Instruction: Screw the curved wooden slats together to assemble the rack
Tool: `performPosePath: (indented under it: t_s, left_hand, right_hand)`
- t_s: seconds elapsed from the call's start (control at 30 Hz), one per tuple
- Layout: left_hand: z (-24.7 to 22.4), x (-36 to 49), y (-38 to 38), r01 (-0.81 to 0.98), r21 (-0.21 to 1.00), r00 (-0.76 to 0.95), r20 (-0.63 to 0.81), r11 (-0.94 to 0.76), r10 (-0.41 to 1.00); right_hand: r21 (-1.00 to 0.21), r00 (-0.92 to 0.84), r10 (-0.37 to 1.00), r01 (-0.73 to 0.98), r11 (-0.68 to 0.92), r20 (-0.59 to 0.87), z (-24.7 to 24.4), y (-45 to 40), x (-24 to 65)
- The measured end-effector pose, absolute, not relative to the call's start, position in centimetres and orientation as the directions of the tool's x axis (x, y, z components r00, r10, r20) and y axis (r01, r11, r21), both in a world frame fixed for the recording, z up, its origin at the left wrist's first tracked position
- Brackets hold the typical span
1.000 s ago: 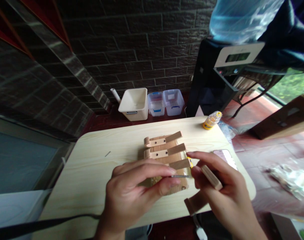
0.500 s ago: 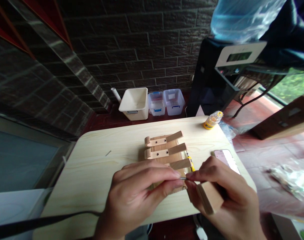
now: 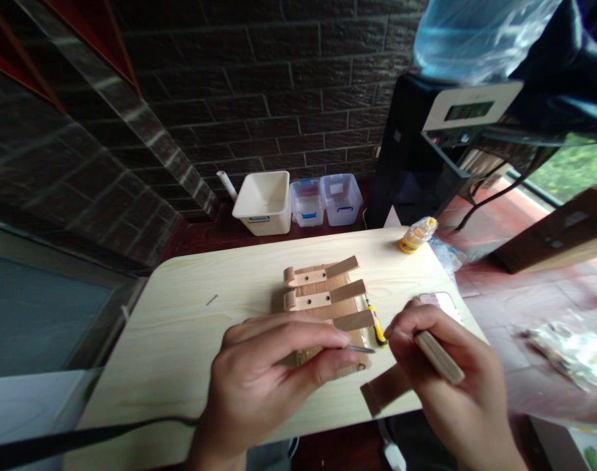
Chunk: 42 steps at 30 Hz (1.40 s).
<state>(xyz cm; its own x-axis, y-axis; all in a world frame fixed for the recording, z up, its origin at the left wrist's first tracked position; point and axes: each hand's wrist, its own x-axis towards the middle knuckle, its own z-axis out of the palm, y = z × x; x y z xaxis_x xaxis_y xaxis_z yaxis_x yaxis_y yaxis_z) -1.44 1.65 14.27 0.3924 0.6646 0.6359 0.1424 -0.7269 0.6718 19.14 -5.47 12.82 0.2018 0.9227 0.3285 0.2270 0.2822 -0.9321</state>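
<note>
My left hand (image 3: 273, 379) pinches a thin pointed metal rod (image 3: 362, 350) between thumb and forefinger, its tip aimed to the right. A small gap away, my right hand (image 3: 450, 386) is closed round a wooden piece (image 3: 387, 390), one end jutting out below the fingers and the other above the palm. Beyond the left hand, several similar wooden pieces (image 3: 319, 300) with dark holes lie side by side on a brown block (image 3: 345, 268). A yellow-and-black handled tool (image 3: 378, 330) rests along the block's right side.
On the pale wooden table (image 3: 180, 353) lie another thin metal rod (image 3: 211, 299), a phone (image 3: 438, 301) and a clear bottle with yellow parts (image 3: 417, 237). Plastic bins (image 3: 266, 222) stand on the floor behind, left of a black water dispenser (image 3: 401, 150).
My right hand has drawn away to the right from the metal rod and turned the wooden piece. The rod's pointed end now shows free; my left hand has hardly moved.
</note>
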Motion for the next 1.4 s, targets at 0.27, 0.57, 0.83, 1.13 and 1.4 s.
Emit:
performPosePath:
  t_s: [0.27,0.57,0.83,1.13,1.4]
  left_hand:
    - [13.8,-1.7,1.6,0.163,0.696,0.38,0.61,-0.7,0.695]
    - [13.0,-2.2,1.9,0.176,0.719,0.306,0.609,-0.673,0.731]
    - [13.2,-2.0,1.9,0.131,0.717,0.361,0.609,-0.685,0.707]
    - [13.0,-1.7,1.8,0.141,0.701,0.405,0.603,-0.699,0.687]
    - [13.5,-1.9,1.9,0.088,0.737,0.447,0.571,-0.67,0.688]
  right_hand:
    - [-0.949,0.275,0.934,0.275,0.154,0.231,12.5,-5.3,18.5]
    - [-0.953,0.4,0.899,0.297,0.055,0.176,11.2,-4.2,19.2]
    - [-0.925,0.185,0.917,0.213,0.314,0.354,12.4,-5.1,17.6]
    - [-0.912,0.167,0.905,0.204,0.357,0.392,11.7,-5.3,18.0]
    - [-0.885,0.137,0.895,0.271,0.378,0.424,11.2,-5.3,18.3]
